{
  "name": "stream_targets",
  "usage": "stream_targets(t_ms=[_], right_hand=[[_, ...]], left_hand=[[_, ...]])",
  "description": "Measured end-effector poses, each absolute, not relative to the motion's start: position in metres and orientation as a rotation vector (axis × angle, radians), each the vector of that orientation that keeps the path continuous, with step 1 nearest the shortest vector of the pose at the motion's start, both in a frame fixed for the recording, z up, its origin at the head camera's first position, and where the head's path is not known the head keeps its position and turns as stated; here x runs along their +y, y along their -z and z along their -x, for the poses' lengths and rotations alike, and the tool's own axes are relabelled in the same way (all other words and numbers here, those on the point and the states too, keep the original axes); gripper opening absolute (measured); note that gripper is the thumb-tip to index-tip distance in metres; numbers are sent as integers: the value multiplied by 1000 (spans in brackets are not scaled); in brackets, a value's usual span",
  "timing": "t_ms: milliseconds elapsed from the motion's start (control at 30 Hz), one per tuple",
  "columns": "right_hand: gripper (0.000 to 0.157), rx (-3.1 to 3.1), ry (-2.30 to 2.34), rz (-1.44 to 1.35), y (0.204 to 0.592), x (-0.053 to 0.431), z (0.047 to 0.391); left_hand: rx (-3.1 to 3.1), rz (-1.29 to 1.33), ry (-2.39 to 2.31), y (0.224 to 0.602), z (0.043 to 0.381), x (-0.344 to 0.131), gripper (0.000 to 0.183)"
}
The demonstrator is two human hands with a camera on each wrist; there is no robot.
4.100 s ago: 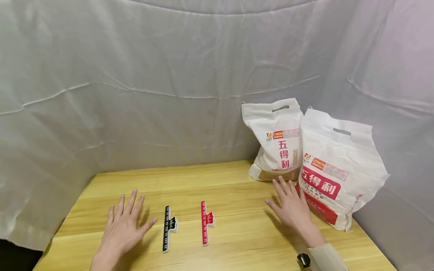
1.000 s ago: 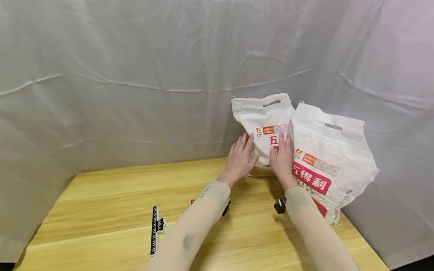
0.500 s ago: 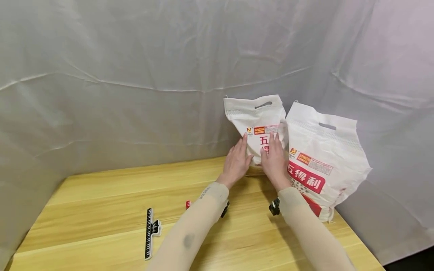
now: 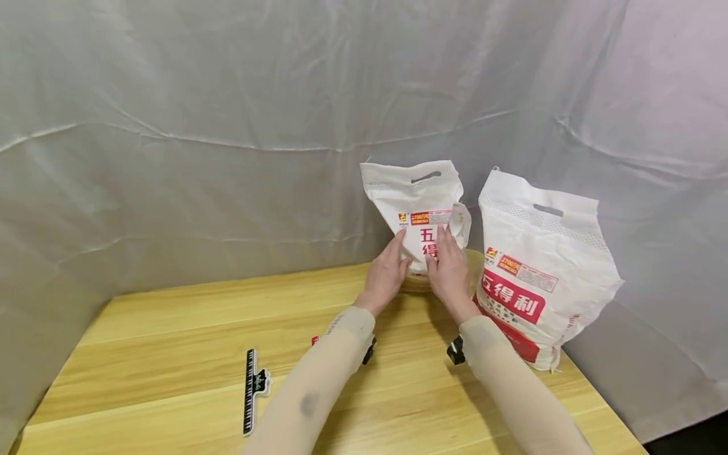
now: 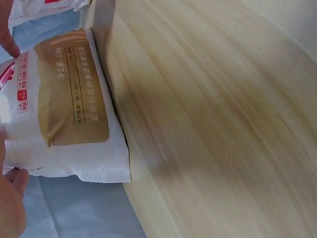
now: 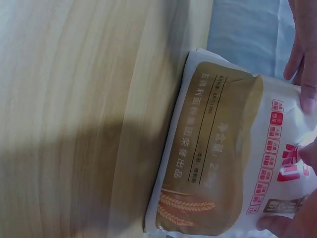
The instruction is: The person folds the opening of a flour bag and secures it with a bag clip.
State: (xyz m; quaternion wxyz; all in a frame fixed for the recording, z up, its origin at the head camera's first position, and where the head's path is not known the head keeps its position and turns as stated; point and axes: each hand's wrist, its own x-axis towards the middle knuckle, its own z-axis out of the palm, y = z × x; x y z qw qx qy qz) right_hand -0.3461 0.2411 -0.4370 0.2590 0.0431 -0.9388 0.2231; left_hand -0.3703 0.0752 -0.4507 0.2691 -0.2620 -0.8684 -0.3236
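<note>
Both hands are on a white flour bag [image 4: 421, 196] with red lettering, upright at the back of the table. My left hand [image 4: 382, 278] grips its left side; in the right wrist view that hand's fingers go behind the bag's edge, with the thumb in front. My right hand [image 4: 452, 278] holds the right part of the front, thumb and fingers dug into the bag. In the left wrist view the bag's brown lower panel [image 5: 74, 99] shows close by the wooden table. A second, larger flour bag [image 4: 529, 259] stands to the right, apart from the first.
On the wooden table [image 4: 170, 354], a black piano-pattern clip [image 4: 250, 392] lies at left. The end of a red clip [image 4: 315, 340] peeks out past the left forearm, which covers the rest. Grey cloth [image 4: 227, 202] hangs behind the table and at its sides.
The hands went from spread over the table to the smaller flour bag. That bag has since shifted left with them, opening a gap to the larger bag, which stays put.
</note>
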Motion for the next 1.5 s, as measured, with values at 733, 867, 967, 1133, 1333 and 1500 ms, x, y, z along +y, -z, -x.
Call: stream_targets(t_ms=[733,867,967,1133,1333,1500], right_hand=[[80,-2453,-584,-308,444,226,332],[81,-2478,-593,-314,443,219,329],[80,-2479,-600,-333,443,212,327],[79,-2451,-580,-379,444,202,324],[78,-2445,-593,-416,446,186,321],[80,-2444,-577,-448,446,171,320]], left_hand=[[-2286,716,823,455,362,49,70],[-2297,698,834,454,357,40,71],[-2295,687,853,454,354,34,72],[-2302,652,836,457,347,22,72],[-2311,602,808,458,340,6,72],[-2278,561,803,459,334,-9,73]])
